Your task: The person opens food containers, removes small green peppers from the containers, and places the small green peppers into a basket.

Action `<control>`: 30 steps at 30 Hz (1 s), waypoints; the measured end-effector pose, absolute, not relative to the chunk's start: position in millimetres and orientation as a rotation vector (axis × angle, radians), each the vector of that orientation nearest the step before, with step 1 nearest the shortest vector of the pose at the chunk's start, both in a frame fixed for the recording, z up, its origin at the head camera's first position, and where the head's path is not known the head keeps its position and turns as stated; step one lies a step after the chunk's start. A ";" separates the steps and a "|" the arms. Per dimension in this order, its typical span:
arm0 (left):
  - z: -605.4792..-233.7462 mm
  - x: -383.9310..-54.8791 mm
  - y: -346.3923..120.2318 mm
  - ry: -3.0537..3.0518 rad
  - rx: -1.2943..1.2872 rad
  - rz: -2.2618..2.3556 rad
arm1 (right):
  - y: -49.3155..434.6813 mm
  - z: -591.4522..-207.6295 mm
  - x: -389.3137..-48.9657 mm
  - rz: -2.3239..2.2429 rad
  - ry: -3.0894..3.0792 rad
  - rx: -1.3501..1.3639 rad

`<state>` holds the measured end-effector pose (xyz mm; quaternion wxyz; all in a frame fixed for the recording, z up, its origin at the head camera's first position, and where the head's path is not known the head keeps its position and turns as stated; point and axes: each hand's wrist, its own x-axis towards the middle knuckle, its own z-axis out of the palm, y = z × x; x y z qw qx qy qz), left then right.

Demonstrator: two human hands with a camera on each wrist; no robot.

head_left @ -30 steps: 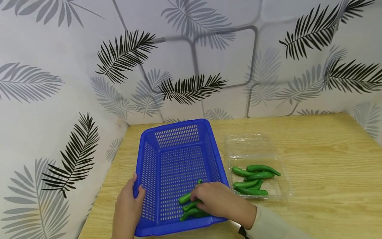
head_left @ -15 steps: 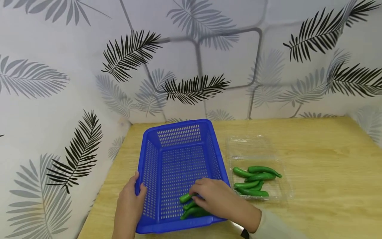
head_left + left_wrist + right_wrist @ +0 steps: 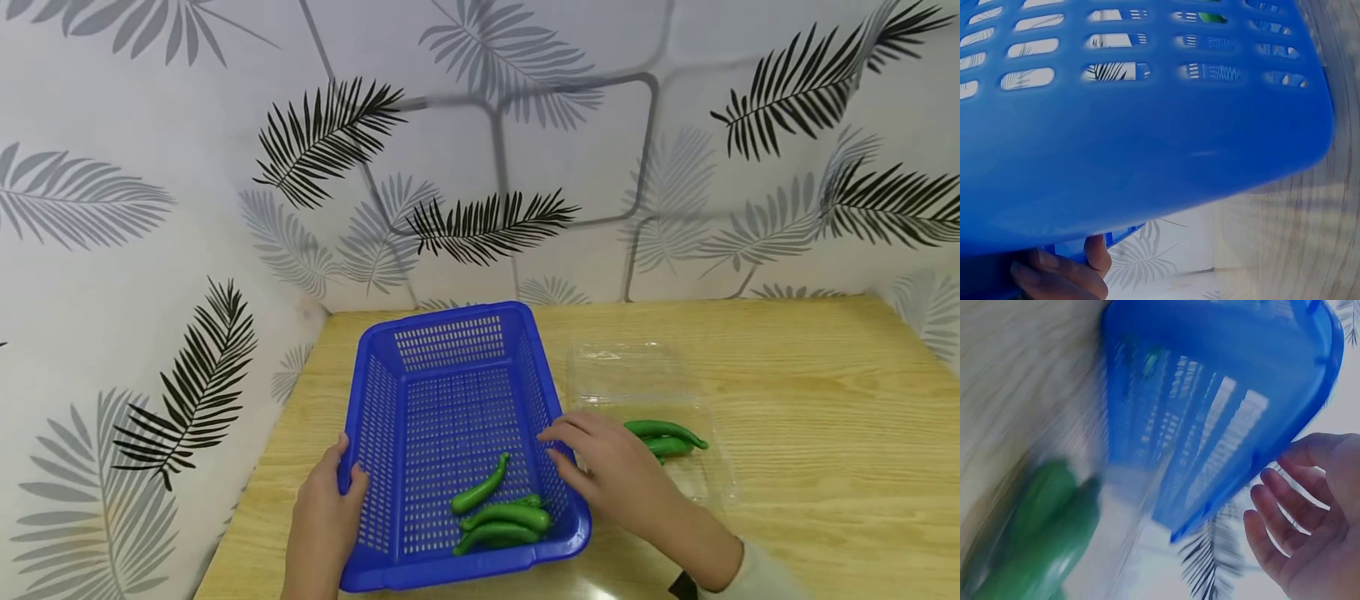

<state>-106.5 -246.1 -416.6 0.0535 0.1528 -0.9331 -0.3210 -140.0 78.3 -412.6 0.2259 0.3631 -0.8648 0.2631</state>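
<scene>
1. We see the left hand (image 3: 326, 508) gripping the left rim of the blue basket (image 3: 450, 574), its thumb on the inner side.
2. The right hand (image 3: 618, 471) is released, fingers loosely bent and holding nothing, by the basket's right rim; we cannot tell whether it touches.
3. Inside the basket we see one green pepper (image 3: 480, 489) lying alone, and beside it a bunch of peppers (image 3: 506, 518) near the close right corner.
4. More peppers (image 3: 667, 433) lie in the clear box (image 3: 692, 485), partly hidden from us behind the right hand.
5. Basket and box sit side by side on the wooden tabletop (image 3: 817, 400), before a leaf-print wall (image 3: 562, 158).
</scene>
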 end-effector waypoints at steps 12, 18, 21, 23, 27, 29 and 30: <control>-417.8 -106.6 -245.7 -2.830 0.485 -0.957 | 141.5 -442.2 -152.8 0.511 -2.529 0.802; -416.8 -106.6 -246.4 -2.840 0.491 -0.945 | 159.6 -452.9 -154.0 0.444 -2.691 0.731; -416.5 -106.8 -246.3 -2.842 0.488 -0.941 | 162.6 -456.0 -153.5 0.420 -2.777 0.711; -416.5 -106.9 -246.2 -2.843 0.484 -0.939 | 163.8 -458.0 -153.5 0.405 -2.805 0.712; -417.0 -106.7 -245.9 -2.839 0.479 -0.935 | 165.0 -460.8 -154.3 0.391 -2.804 0.720; -417.8 -106.9 -245.8 -2.834 0.477 -0.932 | 165.3 -461.6 -154.7 0.398 -2.791 0.719; -418.1 -106.9 -245.7 -2.831 0.476 -0.931 | 165.4 -461.9 -154.7 0.400 -2.787 0.718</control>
